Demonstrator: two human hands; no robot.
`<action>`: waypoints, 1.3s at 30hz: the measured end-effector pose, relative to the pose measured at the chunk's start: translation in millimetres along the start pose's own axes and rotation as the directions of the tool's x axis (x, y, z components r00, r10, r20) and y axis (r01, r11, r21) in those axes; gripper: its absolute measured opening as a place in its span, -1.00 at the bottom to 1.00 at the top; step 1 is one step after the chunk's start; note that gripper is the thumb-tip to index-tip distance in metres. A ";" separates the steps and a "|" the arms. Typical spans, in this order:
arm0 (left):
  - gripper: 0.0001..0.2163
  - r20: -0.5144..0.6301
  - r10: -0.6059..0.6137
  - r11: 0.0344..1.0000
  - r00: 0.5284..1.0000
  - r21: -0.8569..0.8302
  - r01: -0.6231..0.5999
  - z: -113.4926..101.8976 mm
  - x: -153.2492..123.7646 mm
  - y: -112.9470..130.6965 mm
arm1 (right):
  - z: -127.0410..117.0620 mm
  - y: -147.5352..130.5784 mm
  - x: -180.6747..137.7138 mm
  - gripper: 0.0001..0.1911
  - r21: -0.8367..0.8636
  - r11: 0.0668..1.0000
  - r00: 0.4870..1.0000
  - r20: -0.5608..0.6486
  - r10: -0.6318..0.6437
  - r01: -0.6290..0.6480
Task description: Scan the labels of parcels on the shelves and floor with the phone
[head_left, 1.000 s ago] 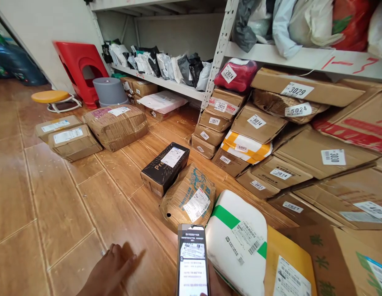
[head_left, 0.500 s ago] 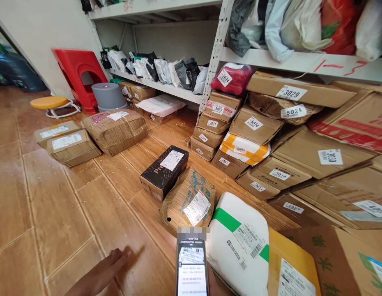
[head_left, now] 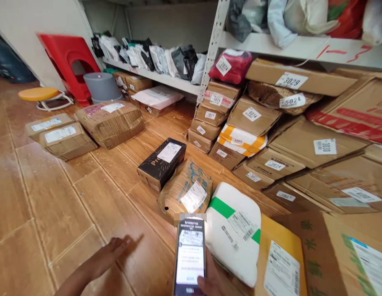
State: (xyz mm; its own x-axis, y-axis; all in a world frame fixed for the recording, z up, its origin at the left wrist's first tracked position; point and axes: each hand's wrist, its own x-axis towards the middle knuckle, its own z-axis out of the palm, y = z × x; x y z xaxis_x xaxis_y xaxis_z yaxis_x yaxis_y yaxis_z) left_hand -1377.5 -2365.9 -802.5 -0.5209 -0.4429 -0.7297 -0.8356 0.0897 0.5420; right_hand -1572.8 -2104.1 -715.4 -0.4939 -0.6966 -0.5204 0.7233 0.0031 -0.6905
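Observation:
My right hand point(head_left: 213, 276) is wrapped round a smartphone point(head_left: 190, 263), its thumb on the lower right of the lit screen, which shows a photo of a label and lines of text. My left hand point(head_left: 109, 251) is low over the wooden floor with its fingers stretched out, holding nothing. Just beyond the phone is a taped brown parcel point(head_left: 187, 183) with blue print and a white label. Behind that lies a black box point(head_left: 162, 158) with a label on top. Right of the phone are a white parcel with a green stripe point(head_left: 234, 230) and a yellow parcel point(head_left: 281, 259).
Numbered cartons are stacked at the right under a white shelf point(head_left: 271, 43). A large carton point(head_left: 320, 242) stands at the lower right. At the left lie taped boxes point(head_left: 109, 123), with a yellow stool point(head_left: 38, 93), a grey stool point(head_left: 102, 87) and a red stool point(head_left: 60, 49) behind.
The camera view has tilted down slightly, so most things sit a little higher. The right thumb now shows on the phone screen. My left hand remains outstretched.

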 end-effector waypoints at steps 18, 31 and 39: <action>-0.41 -0.029 0.054 0.908 0.998 0.416 -0.037 21.4 -1.6 14.6 | 14.5 -6.1 -17.1 -0.29 0.304 0.950 0.995 -0.090 -0.052 0.077; -0.23 -0.092 0.055 0.878 0.994 0.479 -0.004 15.7 -16.5 -9.1 | 15.0 -6.9 -30.9 -0.02 0.331 0.943 0.995 -0.091 0.045 -0.012; -0.09 -0.197 0.228 0.756 0.954 0.653 -0.046 22.3 -13.7 -49.5 | 11.7 -3.8 -36.1 -0.03 0.355 0.935 0.988 -0.141 0.061 -0.007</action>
State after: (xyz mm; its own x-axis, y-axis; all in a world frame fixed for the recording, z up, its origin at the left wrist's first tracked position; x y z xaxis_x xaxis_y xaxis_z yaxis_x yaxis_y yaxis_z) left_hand -1332.9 -2344.4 -828.6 -0.6527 -0.5776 -0.4902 -0.7219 0.6705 0.1712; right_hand -1552.1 -2087.4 -688.0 -0.5117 -0.5870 -0.6273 0.8511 -0.2467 -0.4634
